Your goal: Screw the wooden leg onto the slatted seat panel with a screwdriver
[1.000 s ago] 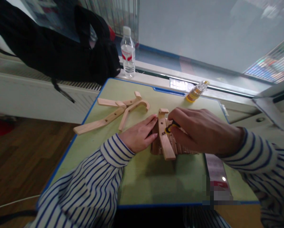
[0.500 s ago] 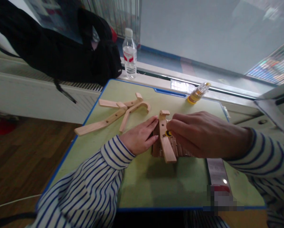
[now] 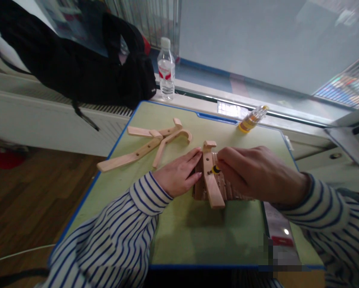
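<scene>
My right hand (image 3: 251,170) is closed around a small screwdriver (image 3: 216,169), whose yellow and black end shows. Its tip meets the lower hole of a pale wooden hook (image 3: 214,192) with a curled top. Beneath the hook lies a brown ridged wooden block (image 3: 200,189), partly covered by my right hand. My left hand (image 3: 179,172) rests with fingers stretched out and thumb apart against the block's left side, beside the hook. To the upper left, several similar wooden hooks with drilled holes (image 3: 143,150) lie crossed over each other.
The pale green table (image 3: 173,236) has a blue edge. A clear bottle with a yellow base (image 3: 253,119) stands at its back right, and a phone-like dark slab (image 3: 277,224) lies near the right front. Behind are a water bottle (image 3: 166,72) and a black bag (image 3: 89,76).
The view has shifted slightly. My right hand has turned at the wrist and its forearm sits lower, still gripping the screwdriver. My left hand keeps its place by the block.
</scene>
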### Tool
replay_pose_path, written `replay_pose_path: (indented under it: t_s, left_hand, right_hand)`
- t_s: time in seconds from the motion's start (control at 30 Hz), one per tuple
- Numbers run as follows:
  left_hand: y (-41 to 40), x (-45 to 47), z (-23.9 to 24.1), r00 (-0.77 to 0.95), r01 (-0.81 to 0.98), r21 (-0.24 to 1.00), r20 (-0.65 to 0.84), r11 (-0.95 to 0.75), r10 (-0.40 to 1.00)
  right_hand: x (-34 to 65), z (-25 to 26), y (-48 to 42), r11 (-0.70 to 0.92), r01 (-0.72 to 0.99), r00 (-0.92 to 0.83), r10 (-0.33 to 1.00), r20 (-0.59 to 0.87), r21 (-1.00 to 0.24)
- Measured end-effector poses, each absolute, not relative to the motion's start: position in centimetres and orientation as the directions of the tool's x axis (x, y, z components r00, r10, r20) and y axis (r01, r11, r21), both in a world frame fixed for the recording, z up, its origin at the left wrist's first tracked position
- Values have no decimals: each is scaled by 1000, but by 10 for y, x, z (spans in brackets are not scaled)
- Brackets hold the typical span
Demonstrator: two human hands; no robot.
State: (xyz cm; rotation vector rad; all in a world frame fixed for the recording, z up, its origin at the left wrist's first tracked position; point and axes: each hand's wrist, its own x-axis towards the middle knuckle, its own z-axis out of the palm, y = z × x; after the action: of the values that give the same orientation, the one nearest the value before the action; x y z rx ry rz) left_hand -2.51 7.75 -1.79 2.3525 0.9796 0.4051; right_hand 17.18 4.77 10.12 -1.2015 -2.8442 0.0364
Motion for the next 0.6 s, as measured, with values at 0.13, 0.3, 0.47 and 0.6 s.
replay_pose_path:
  t_s: [0.13,0.3,0.47,0.6]
  left_hand:
    - [78,-25,-17,692,549,590,76,-592,718]
    - [78,-25,-16,692,546,581,93,-603,716]
    - [77,-25,-14,685,562,570,86,-600,723]
    - [76,-25,-15,672,558,582,100,-591,734]
  right_hand:
    - [174,97,39,661,751,-658,749,77,-12]
    - [172,97,39,631,775,-629,776,50,-31]
    - [174,104,46,642,763,-643,766,18,-72]
    - [177,110,49,677,728,-683,730,-28,-106]
